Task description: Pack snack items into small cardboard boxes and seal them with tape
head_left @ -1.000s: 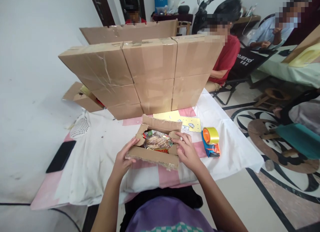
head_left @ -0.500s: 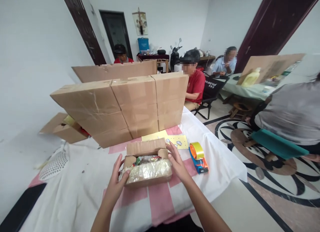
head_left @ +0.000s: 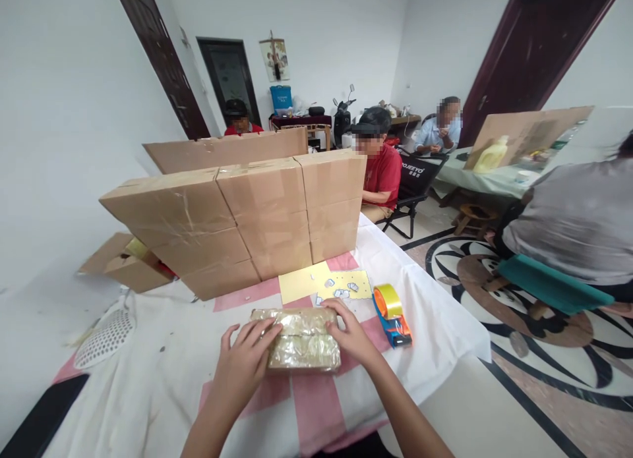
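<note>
A small cardboard box (head_left: 304, 349) with shiny clear tape on its flaps lies on the table in front of me, its top flaps folded down. My left hand (head_left: 247, 352) grips the box's left end, fingers laid over the top flap. At the right end, my right hand (head_left: 349, 329) holds the corner, with fingertips on the top edge. What lies inside the box is hidden by the flaps. Right of my right hand is a yellow tape roll (head_left: 390, 301) on a blue and orange tape dispenser (head_left: 395, 331).
Taped cardboard boxes (head_left: 237, 224) form a wall across the table. A yellow printed sheet (head_left: 301, 281) lies before it. To the left are a white perforated scoop (head_left: 106, 336), an open carton (head_left: 136, 267) and a dark flat object (head_left: 44, 415). Several people sit around the room.
The box's open flaps have been folded down, covering the colourful contents. My left hand has moved from the box's side onto its top; the right hand has shifted slightly inward.
</note>
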The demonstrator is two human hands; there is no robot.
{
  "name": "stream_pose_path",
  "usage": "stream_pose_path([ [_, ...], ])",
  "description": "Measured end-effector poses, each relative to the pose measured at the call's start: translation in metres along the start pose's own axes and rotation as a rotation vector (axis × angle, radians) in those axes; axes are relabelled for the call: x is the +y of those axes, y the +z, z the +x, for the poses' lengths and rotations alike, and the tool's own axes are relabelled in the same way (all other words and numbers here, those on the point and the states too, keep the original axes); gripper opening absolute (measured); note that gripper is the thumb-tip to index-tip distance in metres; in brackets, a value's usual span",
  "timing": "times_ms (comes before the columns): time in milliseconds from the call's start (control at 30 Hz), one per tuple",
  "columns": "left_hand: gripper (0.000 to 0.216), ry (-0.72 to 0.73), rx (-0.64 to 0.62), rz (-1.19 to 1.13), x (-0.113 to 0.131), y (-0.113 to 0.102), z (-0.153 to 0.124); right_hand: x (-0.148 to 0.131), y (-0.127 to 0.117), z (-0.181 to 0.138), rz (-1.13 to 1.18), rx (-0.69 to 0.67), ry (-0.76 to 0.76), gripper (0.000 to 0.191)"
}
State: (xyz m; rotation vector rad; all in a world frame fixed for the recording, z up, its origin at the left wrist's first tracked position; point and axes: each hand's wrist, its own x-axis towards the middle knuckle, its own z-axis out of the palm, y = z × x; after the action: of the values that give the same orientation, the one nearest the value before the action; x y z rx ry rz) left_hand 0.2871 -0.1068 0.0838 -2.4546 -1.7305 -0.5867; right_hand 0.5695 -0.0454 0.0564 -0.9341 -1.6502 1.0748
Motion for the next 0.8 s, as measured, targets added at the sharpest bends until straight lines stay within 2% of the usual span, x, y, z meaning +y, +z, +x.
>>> stream_pose_path([
  [200, 0.044, -0.076, 0.000, 0.015, -0.005, 0.000, 0.003, 0.004, -0.001, 0.004, 0.105, -0.035, 0.214, 0.037],
  [300, 0.041, -0.110, 0.060, 0.033, -0.007, 0.005, -0.003, 0.005, -0.002, 0.006, 0.168, -0.018, 0.291, 0.042],
  [433, 0.040, -0.185, 0.130, 0.045, -0.009, 0.011, -0.014, 0.006, -0.002, 0.007, 0.242, -0.050, 0.297, 0.030],
  [533, 0.041, -0.152, 0.127, -0.078, -0.013, 0.015, -0.018, 0.009, 0.002, 0.007, 0.266, -0.037, 0.295, 0.022],
  [700, 0.037, -0.131, 0.198, -0.280, -0.014, 0.019, -0.016, 0.014, 0.010, 0.010, 0.286, 0.055, 0.337, 0.022],
  [800, 0.035, -0.172, 0.167, -0.306, -0.009, 0.017, -0.013, 0.014, 0.012, 0.015, 0.267, 0.056, 0.357, 0.026],
])
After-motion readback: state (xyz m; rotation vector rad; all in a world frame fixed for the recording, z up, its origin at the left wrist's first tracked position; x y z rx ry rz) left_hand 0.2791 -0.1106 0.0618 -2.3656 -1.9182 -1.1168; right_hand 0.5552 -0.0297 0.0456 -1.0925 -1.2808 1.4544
